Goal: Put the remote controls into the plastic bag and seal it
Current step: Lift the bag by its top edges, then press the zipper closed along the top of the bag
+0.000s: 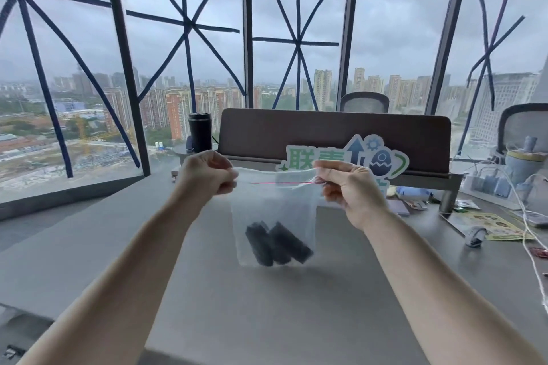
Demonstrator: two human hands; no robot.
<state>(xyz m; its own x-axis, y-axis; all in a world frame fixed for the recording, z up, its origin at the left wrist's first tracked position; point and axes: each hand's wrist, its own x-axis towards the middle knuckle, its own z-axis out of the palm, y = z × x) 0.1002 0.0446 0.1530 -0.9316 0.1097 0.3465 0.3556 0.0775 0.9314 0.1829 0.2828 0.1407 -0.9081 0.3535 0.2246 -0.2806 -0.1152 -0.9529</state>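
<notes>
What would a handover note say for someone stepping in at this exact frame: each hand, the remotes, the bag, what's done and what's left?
Left hand: pinching the top left corner of the plastic bag, held up above the desk.
Right hand: pinching the top right corner at the pink zip strip.
Remote controls: dark, lying at the bottom of the bag, leaning on each other.
Done: remotes are in.
Left: whether the strip is fully pressed shut cannot be told; run fingers along it, then set the bag down.

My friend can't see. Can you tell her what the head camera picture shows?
Two bare hands, left hand and right hand, hold up a clear plastic bag by its top corners, above a grey desk. Two dark remote controls lie at its bottom.
</notes>
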